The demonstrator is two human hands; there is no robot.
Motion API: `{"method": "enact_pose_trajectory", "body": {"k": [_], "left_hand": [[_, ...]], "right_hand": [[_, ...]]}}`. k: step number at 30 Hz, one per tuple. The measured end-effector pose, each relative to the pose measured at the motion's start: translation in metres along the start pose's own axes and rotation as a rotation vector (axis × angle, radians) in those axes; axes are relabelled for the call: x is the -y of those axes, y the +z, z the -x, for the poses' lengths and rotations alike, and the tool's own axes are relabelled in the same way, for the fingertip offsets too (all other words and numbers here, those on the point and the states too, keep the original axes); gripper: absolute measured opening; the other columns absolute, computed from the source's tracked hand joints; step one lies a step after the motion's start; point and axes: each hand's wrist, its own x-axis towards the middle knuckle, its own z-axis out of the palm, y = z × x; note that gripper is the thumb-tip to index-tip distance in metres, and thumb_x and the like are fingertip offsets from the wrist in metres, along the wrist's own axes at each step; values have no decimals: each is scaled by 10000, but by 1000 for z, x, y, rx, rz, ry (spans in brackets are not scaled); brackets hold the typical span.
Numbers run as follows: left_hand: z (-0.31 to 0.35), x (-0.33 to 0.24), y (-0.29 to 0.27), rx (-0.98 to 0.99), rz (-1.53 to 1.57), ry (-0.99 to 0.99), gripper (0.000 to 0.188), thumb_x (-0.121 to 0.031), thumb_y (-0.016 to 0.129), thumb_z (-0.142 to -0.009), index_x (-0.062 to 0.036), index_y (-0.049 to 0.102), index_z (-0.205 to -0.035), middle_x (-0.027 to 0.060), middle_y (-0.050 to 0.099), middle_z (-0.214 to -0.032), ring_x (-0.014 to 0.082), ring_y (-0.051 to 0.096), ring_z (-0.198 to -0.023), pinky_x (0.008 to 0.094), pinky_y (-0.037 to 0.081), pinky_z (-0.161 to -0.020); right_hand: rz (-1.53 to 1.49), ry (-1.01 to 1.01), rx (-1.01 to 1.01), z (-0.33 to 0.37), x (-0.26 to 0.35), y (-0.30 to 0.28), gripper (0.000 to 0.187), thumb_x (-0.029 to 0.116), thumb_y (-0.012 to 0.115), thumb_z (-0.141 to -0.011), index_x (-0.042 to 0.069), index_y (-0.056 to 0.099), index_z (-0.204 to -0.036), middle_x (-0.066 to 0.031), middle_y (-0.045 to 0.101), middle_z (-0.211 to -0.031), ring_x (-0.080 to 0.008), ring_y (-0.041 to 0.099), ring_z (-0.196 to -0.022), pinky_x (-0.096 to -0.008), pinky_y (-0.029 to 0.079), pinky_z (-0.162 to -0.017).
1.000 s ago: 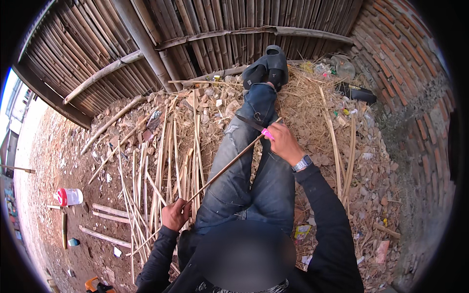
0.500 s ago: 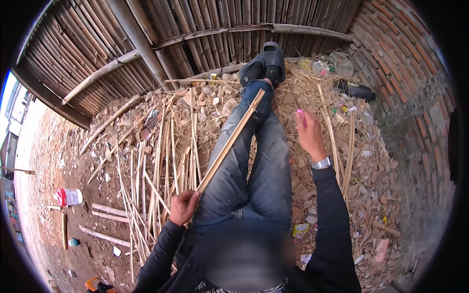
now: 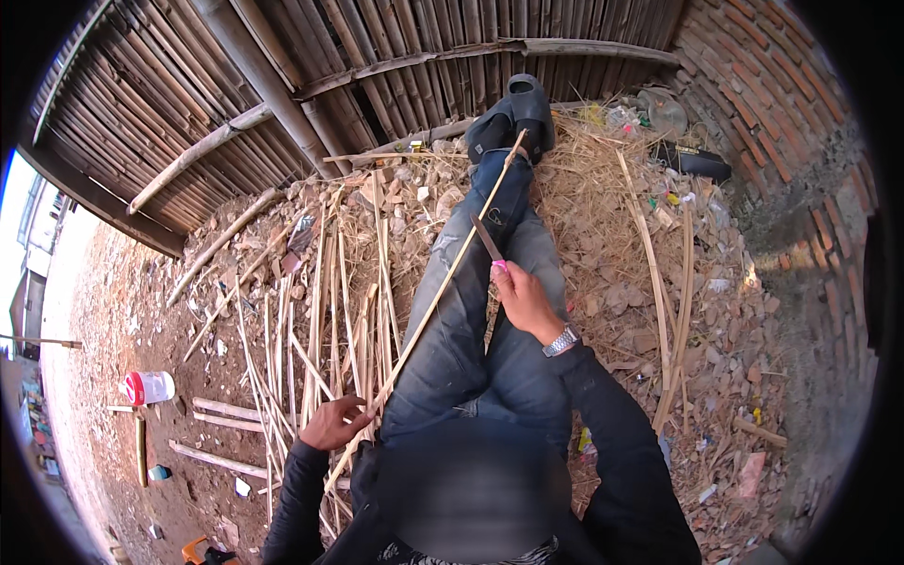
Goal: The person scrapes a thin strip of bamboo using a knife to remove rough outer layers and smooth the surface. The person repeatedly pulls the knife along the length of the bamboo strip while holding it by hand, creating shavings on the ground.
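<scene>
A long, thin bamboo strip (image 3: pixel 443 287) lies slantwise over my outstretched legs, from near my shoes to below my left hip. My left hand (image 3: pixel 335 423) is by its lower part, thumb and fingers around the strip, though the exact grip is hard to see. In my right hand (image 3: pixel 527 299) is a knife (image 3: pixel 487 239) with a pink handle, closed in my fingers above my shin. Its blade points up and left, the tip close to the strip; I cannot tell whether they touch.
Several split bamboo strips (image 3: pixel 315 330) are heaped at my left, and a few longer ones (image 3: pixel 650 273) lie at my right. A bamboo wall (image 3: pixel 424 71) stands ahead, a brick wall (image 3: pixel 800 122) to the right. A red-and-white container (image 3: pixel 151 387) sits far left on rubble-strewn ground.
My right hand has swung left with the knife, from beside my leg to above it. The strip now shows a narrower side and extends lower, past my left hand.
</scene>
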Motion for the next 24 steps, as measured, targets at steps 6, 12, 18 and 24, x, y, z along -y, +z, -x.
{"method": "enact_pose_trajectory", "body": {"k": [6,12,18,24], "left_hand": [[8,19,31,-19,279,83,314,-303,585,-1095,-11,651,-998,58,656,-754,144,645,-671,324,520,-647],[-43,-50,29,-245,439,66,327,-257,505,-1128,-28,584,-908,22,569,-636,93,537,-543,286,416,-518],[-93,-93,37,-275,346,189,290,-262,550,-1105,-16,648,-986,45,596,-618,138,580,-558,317,451,-560],[-104,-95,49,-278,342,152,319,-257,540,-1108,10,671,-992,35,580,-627,128,549,-555,319,425,-543]], "right_hand": [[44,-16,-8,-2,-9,1,439,373,454,-1130,-2,684,-1137,-202,742,-896,-396,731,-863,-451,554,-730],[42,-101,-49,-3,15,4,417,342,459,-1123,0,635,-961,-203,695,-787,-435,689,-792,-499,517,-686],[206,-84,87,24,44,25,458,398,531,-1078,28,576,-813,-237,639,-689,-483,649,-709,-554,495,-633],[439,-141,154,51,32,58,473,421,574,-1052,21,676,-820,-246,681,-688,-457,668,-614,-569,538,-586]]}}
